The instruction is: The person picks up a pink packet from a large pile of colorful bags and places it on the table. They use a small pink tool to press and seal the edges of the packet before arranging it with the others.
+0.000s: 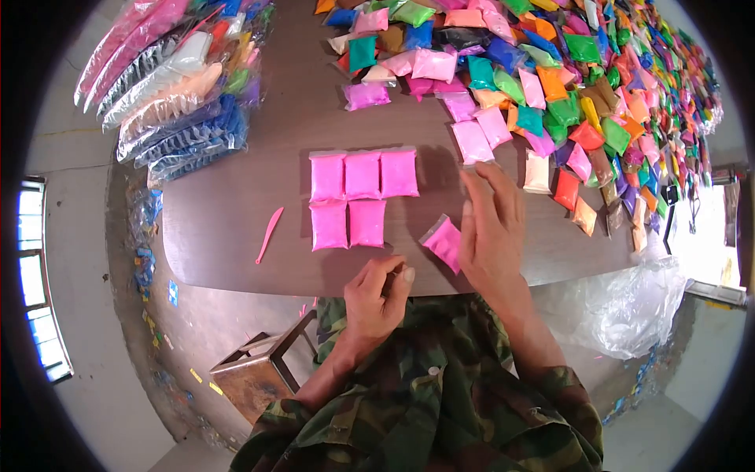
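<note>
Five bright pink packets (362, 175) lie flat in two rows on the brown table, three in the upper row and two below. A separate pink packet (445, 242) lies tilted to their right, with its clear sealed end toward the upper left. Right beside it is my right hand (494, 228), fingers stretched forward and slightly apart, overlapping the packet's edge in this view. My left hand (377, 297) rests at the table's front edge, below the lower row, its fingers loosely curled with nothing showing in them. A thin pink plastic knife (270, 235) lies to the left.
A large heap of small colored packets (566, 94) covers the table's right and far side. Stacked clear bags of colored packets (177, 86) stand at the far left. Below are a wood-topped metal stool (259, 374) and a clear plastic bag (629, 311).
</note>
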